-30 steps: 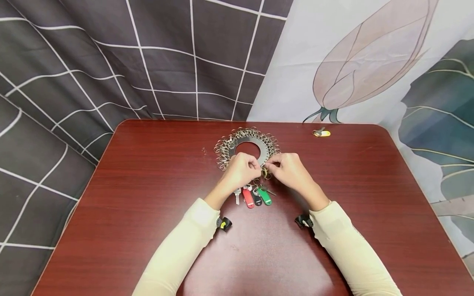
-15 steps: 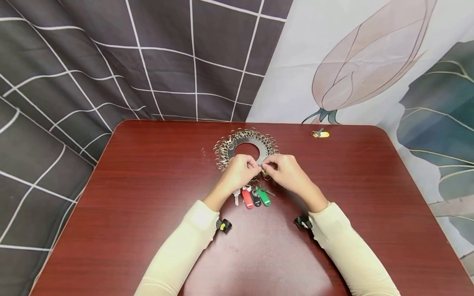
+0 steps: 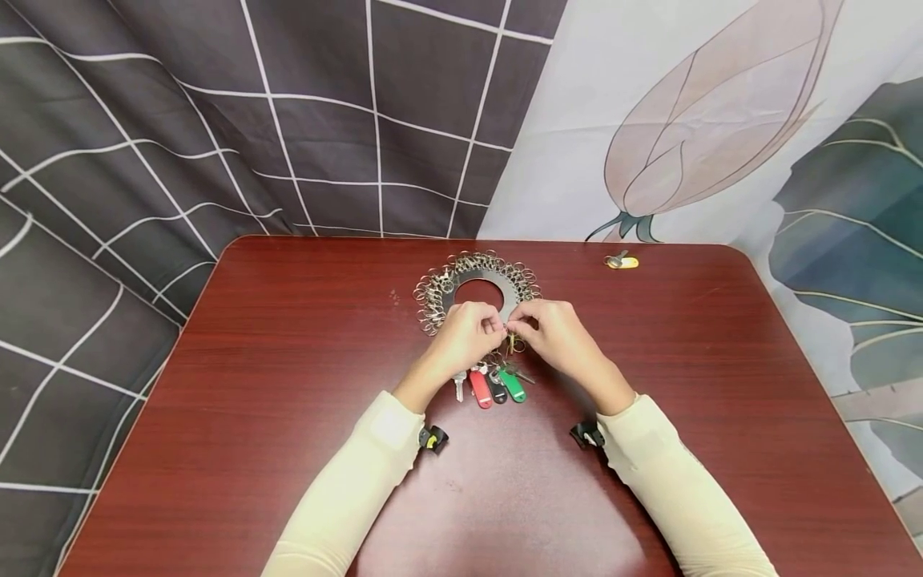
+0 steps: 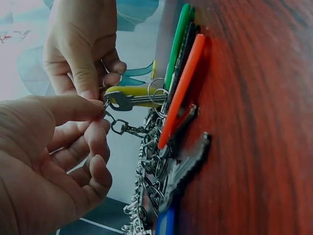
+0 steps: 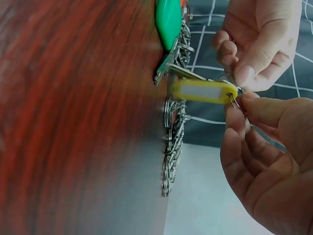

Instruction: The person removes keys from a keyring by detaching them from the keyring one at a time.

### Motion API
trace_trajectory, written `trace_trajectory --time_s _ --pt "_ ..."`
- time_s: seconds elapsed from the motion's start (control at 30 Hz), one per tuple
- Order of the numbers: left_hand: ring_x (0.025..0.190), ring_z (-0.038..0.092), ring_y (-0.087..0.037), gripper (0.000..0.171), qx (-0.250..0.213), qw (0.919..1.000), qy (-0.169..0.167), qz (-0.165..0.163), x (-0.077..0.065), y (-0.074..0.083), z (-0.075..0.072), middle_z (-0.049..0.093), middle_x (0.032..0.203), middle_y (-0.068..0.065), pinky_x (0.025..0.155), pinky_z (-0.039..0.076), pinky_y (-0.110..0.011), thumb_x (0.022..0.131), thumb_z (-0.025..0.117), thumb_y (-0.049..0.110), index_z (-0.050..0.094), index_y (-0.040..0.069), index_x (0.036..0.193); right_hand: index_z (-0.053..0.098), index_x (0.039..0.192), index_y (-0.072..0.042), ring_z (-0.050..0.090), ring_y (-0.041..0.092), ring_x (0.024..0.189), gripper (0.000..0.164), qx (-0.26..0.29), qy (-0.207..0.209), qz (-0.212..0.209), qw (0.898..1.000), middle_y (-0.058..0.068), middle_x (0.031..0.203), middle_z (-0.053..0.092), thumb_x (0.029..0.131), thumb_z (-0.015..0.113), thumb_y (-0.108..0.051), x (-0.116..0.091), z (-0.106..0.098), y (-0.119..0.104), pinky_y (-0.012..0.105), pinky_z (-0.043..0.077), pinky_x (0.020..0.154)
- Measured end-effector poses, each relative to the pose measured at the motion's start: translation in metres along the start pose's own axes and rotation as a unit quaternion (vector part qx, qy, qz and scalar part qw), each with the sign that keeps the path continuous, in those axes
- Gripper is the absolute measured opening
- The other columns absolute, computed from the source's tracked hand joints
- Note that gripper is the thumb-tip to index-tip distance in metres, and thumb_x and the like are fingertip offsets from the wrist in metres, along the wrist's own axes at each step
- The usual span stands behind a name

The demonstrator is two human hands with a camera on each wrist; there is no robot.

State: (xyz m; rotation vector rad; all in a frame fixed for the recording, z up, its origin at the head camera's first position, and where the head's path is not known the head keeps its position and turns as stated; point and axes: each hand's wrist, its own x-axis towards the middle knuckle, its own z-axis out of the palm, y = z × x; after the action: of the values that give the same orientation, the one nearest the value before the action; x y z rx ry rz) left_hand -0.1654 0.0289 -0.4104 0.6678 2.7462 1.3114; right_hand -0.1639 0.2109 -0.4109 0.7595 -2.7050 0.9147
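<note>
My left hand (image 3: 467, 330) and right hand (image 3: 554, 327) meet over the near side of a grey metal disc (image 3: 510, 290) edged with many small clasps and rings. Between thumb and fingers, my right hand pinches the key ring (image 5: 233, 100) of a yellow key tag (image 5: 203, 91). A silver key (image 4: 142, 99) hangs beside that tag. At the same spot, my left thumb and index finger pinch the small ring, from which a swivel clasp (image 4: 128, 128) leads toward the disc. The fingertips of both hands nearly touch and partly hide the ring.
In front of the disc lie red (image 3: 481, 389), black (image 3: 497, 389) and green (image 3: 513, 386) key tags with keys, and a silver key (image 3: 459, 388). Another yellow tag with a key (image 3: 622, 260) lies at the back right of the brown table (image 3: 288, 385).
My right fingertips have moved left to meet my left fingertips, bringing the yellow tag closer in. My left hand keeps nearly the same place. The other tags stay put.
</note>
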Motion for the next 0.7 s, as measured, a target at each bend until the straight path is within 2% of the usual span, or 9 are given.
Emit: trace_trajectory --time_s 0.1,0.27,0.4,0.53,0.7 --pt "0.063 0.057 -0.011 0.01 -0.003 1.0 0.002 -0.005 -0.0007 -0.0016 0.0006 0.065 0.068 0.0 0.061 0.051 -0.024 0.079 0.074 0.011 0.068 0.013 0.071 0.072 0.079 -0.013 0.056 0.014 0.062 0.005 -0.003 0.002 0.007 1.0 0.002 0.075 0.07 0.084 0.074 -0.013 0.0002 -0.0004 -0.0005 0.033 0.05 0.058" --pt "0.061 0.059 -0.009 0.01 -0.008 0.9992 0.004 -0.039 -0.0002 -0.0016 0.0015 0.068 0.068 0.001 0.061 0.052 -0.025 0.08 0.074 0.02 0.07 0.014 0.073 0.072 0.08 -0.012 0.056 0.014 0.063 0.006 0.0 0.003 0.006 1.0 0.003 0.076 0.071 0.086 0.073 -0.014 0.0001 -0.0008 -0.0019 0.033 0.051 0.058" --pt "0.062 0.059 -0.01 0.013 -0.003 0.9986 -0.001 -0.053 0.0011 -0.0002 0.0017 0.068 0.068 0.002 0.062 0.052 -0.026 0.082 0.072 0.022 0.069 0.014 0.073 0.072 0.08 -0.012 0.056 0.014 0.063 0.006 0.002 0.004 -0.002 1.0 0.002 0.076 0.071 0.086 0.072 -0.014 -0.0004 0.0 -0.0033 0.033 0.051 0.058" --pt "0.062 0.057 -0.011 0.014 0.015 0.9989 0.001 -0.045 0.0019 0.0006 0.0018 0.066 0.066 0.002 0.061 0.049 -0.026 0.083 0.073 0.02 0.068 0.014 0.072 0.072 0.08 -0.012 0.056 0.014 0.063 0.006 -0.005 0.006 -0.006 1.0 0.002 0.077 0.071 0.086 0.072 -0.015 -0.0007 0.0003 -0.004 0.034 0.051 0.059" --pt "0.06 0.056 -0.01 0.014 0.031 0.9993 0.014 -0.018 0.0019 0.0009 0.0018 0.064 0.064 0.002 0.06 0.048 -0.026 0.081 0.075 0.017 0.068 0.015 0.07 0.072 0.081 -0.011 0.061 0.016 0.069 0.005 -0.019 0.019 -0.003 1.0 0.005 0.081 0.072 0.085 0.072 -0.014 -0.0005 -0.0001 -0.0033 0.037 0.053 0.064"
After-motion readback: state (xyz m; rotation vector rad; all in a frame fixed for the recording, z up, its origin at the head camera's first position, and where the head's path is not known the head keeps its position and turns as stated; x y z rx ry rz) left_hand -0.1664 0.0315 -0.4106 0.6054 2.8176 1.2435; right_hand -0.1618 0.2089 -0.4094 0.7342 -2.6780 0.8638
